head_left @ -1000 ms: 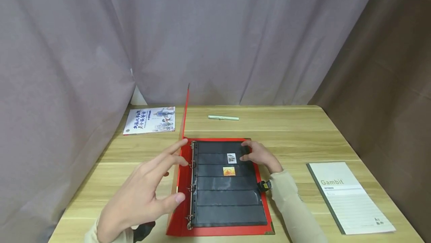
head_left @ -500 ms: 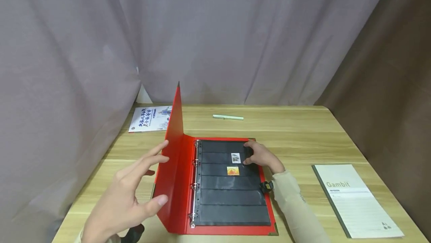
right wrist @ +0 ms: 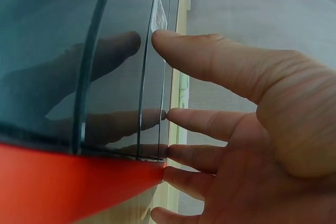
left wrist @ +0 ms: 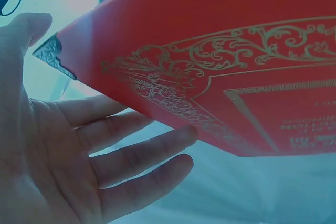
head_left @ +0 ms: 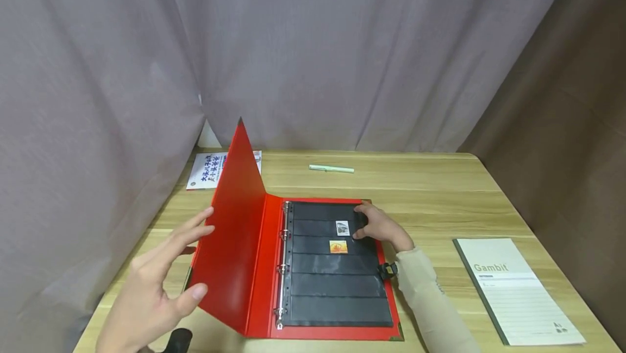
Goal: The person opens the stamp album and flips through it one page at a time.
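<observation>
Left grip [head_left: 146, 288] is released: fingers straight and spread, thumb at the near edge of the raised red cover [head_left: 230, 233] and fingertips behind it; from the left wrist view we see the fingers [left wrist: 131, 150] under the gold-patterned outer face of the cover [left wrist: 220, 61], touching or just below it, we cannot tell which. Right grip [head_left: 379, 226] is also released, holding nothing: fingertips press flat on the black pocket page [head_left: 332, 282] at its 1 o'clock corner; in the right wrist view the thumb [right wrist: 210, 61] and fingers touch the glossy page [right wrist: 68, 61] just above the red back cover [right wrist: 68, 182]. We see the red binder [head_left: 323, 334] lying open at the centre of the wooden surface [head_left: 440, 195], front cover tilted up toward 10 o'clock, metal rings [head_left: 283, 269] along the spine. Two stamps sit in the page pockets: a grey one [head_left: 342, 227] just beside the right fingertips at their 9 o'clock, an orange one [head_left: 338, 246] directly below it at 6 o'clock. Green pen [head_left: 331, 168] lies at 12 o'clock from the binder, well apart. Illustrated booklet [head_left: 207, 171] lies at 10 o'clock, partly hidden by the raised cover. "Gambit" notebook [head_left: 518, 293] lies at 3 o'clock, near the surface's right edge. Grey curtain [head_left: 313, 54] hangs behind.
</observation>
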Motion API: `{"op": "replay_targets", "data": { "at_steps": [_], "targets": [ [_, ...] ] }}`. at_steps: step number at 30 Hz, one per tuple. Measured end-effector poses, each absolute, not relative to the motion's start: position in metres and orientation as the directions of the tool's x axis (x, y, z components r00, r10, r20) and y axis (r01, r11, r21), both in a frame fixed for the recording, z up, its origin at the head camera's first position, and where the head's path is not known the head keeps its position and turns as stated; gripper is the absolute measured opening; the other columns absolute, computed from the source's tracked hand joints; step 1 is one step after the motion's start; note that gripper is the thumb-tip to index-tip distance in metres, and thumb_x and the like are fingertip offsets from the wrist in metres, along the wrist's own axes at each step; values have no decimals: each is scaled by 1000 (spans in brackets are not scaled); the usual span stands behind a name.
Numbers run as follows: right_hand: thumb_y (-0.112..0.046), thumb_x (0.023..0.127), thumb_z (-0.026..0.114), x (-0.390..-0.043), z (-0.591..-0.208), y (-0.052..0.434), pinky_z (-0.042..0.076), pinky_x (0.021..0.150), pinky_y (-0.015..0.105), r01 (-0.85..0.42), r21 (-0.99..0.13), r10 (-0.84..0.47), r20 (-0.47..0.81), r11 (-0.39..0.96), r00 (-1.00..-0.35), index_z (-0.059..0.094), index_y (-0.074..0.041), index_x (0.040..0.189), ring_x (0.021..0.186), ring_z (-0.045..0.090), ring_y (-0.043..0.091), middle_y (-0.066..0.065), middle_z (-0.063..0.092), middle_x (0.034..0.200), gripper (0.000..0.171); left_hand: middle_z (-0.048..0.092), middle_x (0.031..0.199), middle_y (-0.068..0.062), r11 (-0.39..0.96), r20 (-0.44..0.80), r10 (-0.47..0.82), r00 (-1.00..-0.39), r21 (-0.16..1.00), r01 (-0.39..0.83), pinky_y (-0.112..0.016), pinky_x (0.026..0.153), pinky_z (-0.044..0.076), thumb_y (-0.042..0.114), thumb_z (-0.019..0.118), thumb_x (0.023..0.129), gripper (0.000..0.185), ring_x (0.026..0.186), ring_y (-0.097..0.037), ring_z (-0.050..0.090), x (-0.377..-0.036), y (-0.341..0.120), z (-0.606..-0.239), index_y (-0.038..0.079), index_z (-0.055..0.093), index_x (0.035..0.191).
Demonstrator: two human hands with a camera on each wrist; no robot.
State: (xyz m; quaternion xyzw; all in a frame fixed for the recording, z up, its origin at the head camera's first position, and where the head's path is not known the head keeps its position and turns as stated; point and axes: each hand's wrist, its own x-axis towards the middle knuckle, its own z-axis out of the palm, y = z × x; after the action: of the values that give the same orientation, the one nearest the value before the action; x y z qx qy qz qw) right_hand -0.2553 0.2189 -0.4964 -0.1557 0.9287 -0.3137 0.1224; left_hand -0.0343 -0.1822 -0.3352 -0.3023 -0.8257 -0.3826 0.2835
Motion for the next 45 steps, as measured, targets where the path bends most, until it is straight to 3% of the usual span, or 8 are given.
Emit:
{"op": "replay_targets", "data": {
  "at_steps": [10,19,26,34,36,39,42,45],
  "targets": [
    [0,72,86,-250,-494,222,31,113,59,-218,-617,-380,-142,756,-914,51,11,137,139,36,50,36,35,152,74,59,141,-17,540,760,232,-607,419,730,-12,96,43,17,75,84,47,123,-7,60,-27,-205,-340,-6,66,123],
    [2,71,87,-250,-490,221,33,112,58,-248,-605,-407,-139,757,-903,50,12,137,137,39,49,35,34,153,77,53,149,-9,706,651,189,-736,431,562,-6,96,35,10,86,73,56,129,7,48,-12,-225,-340,4,67,125],
    [6,70,86,-247,-491,223,33,112,58,-228,-608,-395,-153,760,-906,50,11,138,137,40,48,34,34,153,77,55,148,5,786,570,52,-820,483,386,-13,61,33,4,86,72,56,70,11,49,-4,-236,-345,10,70,125],
    [5,69,86,-248,-491,224,33,112,59,-223,-604,-384,-150,765,-911,50,11,138,137,39,49,35,33,154,78,52,150,-1,811,536,-27,-844,505,295,-1,88,27,9,84,79,51,124,21,38,-7,-242,-357,10,68,127],
    [5,69,86,-248,-492,224,33,112,59,-221,-603,-383,-153,767,-911,50,11,138,138,38,49,35,32,154,78,51,151,-3,828,522,-52,-851,499,256,-1,88,26,13,84,81,49,128,13,43,-7,-245,-360,11,68,127],
    [5,70,86,-249,-492,222,32,112,59,-217,-606,-383,-156,765,-911,50,11,139,139,37,49,35,31,155,78,50,152,-10,848,482,-87,-872,495,189,-9,81,33,18,83,83,47,104,-6,66,-6,-251,-364,12,68,127],
    [5,70,86,-250,-491,220,32,112,58,-217,-609,-384,-157,763,-910,50,10,140,140,35,49,34,31,156,79,49,151,-16,861,446,-111,-888,490,138,-18,74,35,21,82,84,45,79,-24,66,-4,-256,-368,12,68,127],
    [4,70,87,-250,-491,218,32,112,58,-215,-610,-385,-160,762,-909,50,10,140,141,34,49,33,31,156,80,50,150,-18,867,435,-126,-892,485,114,-24,75,35,21,81,85,44,89,-33,66,-3,-260,-373,11,67,126]
  ]
}}
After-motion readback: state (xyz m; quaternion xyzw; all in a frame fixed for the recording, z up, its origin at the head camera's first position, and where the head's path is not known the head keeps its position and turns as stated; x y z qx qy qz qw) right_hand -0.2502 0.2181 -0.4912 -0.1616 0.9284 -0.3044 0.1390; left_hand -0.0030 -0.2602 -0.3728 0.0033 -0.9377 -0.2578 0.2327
